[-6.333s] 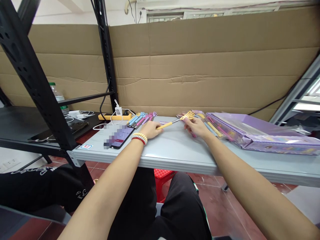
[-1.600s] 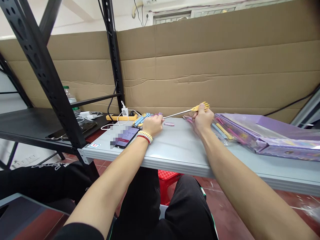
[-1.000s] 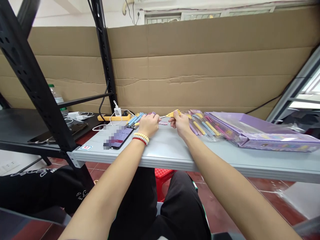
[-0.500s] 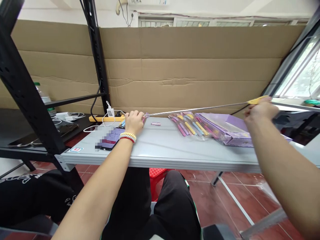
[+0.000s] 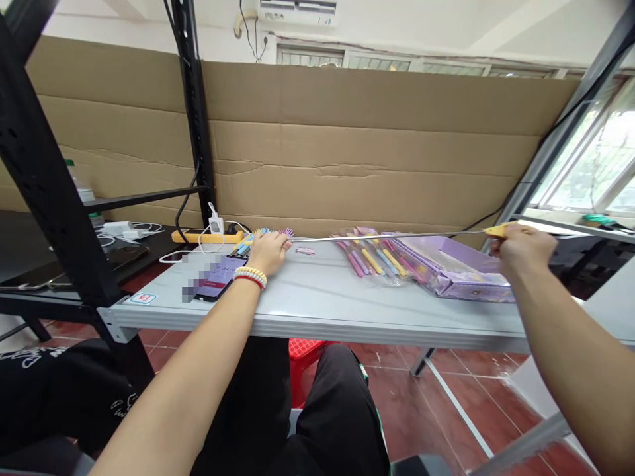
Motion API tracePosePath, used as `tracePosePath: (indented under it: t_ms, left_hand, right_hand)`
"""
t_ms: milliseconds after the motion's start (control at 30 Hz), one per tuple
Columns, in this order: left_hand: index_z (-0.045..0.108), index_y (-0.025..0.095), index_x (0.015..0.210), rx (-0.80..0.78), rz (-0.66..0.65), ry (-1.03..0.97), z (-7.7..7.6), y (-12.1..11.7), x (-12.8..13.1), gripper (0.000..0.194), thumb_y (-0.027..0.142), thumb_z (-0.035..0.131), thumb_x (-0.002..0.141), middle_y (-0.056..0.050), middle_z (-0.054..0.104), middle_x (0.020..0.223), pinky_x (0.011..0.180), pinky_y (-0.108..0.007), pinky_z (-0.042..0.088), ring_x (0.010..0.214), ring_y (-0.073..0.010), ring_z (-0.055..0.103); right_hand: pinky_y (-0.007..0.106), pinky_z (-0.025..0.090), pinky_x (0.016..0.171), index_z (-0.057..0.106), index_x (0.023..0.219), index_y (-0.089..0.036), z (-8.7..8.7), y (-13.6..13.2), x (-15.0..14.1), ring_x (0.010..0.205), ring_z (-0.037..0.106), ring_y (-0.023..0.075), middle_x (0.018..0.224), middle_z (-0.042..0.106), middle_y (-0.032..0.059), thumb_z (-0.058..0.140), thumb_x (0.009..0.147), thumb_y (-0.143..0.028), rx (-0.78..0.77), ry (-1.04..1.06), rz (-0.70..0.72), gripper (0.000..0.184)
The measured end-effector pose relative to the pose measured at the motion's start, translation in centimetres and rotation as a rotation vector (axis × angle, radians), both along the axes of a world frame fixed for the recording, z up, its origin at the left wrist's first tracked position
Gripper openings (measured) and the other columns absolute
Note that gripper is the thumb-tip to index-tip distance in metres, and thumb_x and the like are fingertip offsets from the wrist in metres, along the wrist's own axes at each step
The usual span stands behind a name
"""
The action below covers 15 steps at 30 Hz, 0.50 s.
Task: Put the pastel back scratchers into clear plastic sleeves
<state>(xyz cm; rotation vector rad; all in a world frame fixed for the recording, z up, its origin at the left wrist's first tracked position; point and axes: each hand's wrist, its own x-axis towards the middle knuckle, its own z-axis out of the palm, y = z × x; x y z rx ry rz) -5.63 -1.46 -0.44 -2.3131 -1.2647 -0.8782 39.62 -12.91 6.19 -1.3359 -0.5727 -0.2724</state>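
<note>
A long, thin, pale strip [image 5: 377,236] is stretched taut above the table between my two hands; its exact kind is not clear. My left hand [image 5: 268,252], closed, holds its left end, beside pen-like items with colourful striped ends [image 5: 286,233]. My right hand [image 5: 526,246] is closed around a yellow piece [image 5: 496,231] at the strip's far right end. Under the strip lie several colourful pens in clear plastic sleeves [image 5: 374,258]. Next to them is a purple box [image 5: 461,284] with plastic wrap in it. A small pink item [image 5: 305,250] lies near my left hand.
A phone [image 5: 217,277] with a lit screen lies by my left wrist. Behind it are a yellow power strip [image 5: 198,237] and a white charger [image 5: 216,223]. A black shelf post [image 5: 54,165] stands left; cardboard [image 5: 367,145] backs the grey table [image 5: 307,301].
My right hand and the strip's right end have come down, so the strip lies more level. My left hand stays in about the same place. The view has shifted slightly.
</note>
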Motion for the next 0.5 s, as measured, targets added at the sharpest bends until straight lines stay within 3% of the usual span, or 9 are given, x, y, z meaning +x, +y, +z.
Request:
tracePosePath:
  t_ms: [100,267,367,433,500]
  left_hand:
    - [0.063,0.019,0.096,-0.018,-0.043,0.084,-0.1,-0.8,1.4,0.031,0.031,0.035,0.096,-0.009,0.069,0.097,0.079,-0.036,0.037,0.095,-0.023,0.061]
    - [0.062,0.017,0.1,-0.034,0.05,0.096,-0.1,-2.3,3.3,0.041,0.038,0.026,0.098,-0.012,0.069,0.095,0.064,-0.032,0.038,0.083,-0.0244,0.065]
    - [0.061,0.016,0.102,-0.046,0.087,0.085,0.0,-2.5,3.2,0.045,0.04,0.024,0.098,-0.013,0.068,0.093,0.062,-0.032,0.039,0.082,-0.025,0.065]
    - [0.06,0.016,0.102,-0.056,0.117,0.07,0.0,-2.4,2.7,0.043,0.039,0.025,0.098,-0.013,0.068,0.092,0.063,-0.031,0.039,0.083,-0.0253,0.066]
    - [0.06,0.015,0.102,-0.059,0.13,0.074,0.0,-2.1,2.2,0.041,0.038,0.027,0.098,-0.014,0.068,0.095,0.064,-0.031,0.04,0.085,-0.0252,0.065]
  right_hand:
    - [0.029,0.031,0.042,0.048,0.063,-0.018,-0.2,1.5,-5.2,0.035,0.038,0.0086,0.048,0.05,0.0008,0.046,0.089,-0.013,-0.018,0.117,0.219,0.027]
    - [0.023,0.03,0.038,0.052,0.068,-0.017,-1.4,4.7,-16.4,0.033,0.04,0.0091,0.048,0.053,-0.0014,0.044,0.089,-0.019,-0.218,-0.073,0.568,0.023]
    - [0.022,0.033,0.04,0.052,0.067,-0.018,-2.7,6.3,-23.2,0.032,0.041,0.009,0.047,0.056,-0.0019,0.047,0.088,-0.024,-0.393,-0.295,0.79,0.022]
    - [0.022,0.035,0.042,0.049,0.069,-0.019,-3.5,7.3,-26.2,0.032,0.042,0.009,0.047,0.058,-0.0019,0.045,0.089,-0.026,-0.398,-0.382,0.865,0.022]
    - [0.022,0.034,0.042,0.047,0.071,-0.019,-4.4,8.2,-27.5,0.031,0.042,0.0089,0.048,0.058,-0.0021,0.043,0.09,-0.031,-0.395,-0.402,0.934,0.022]
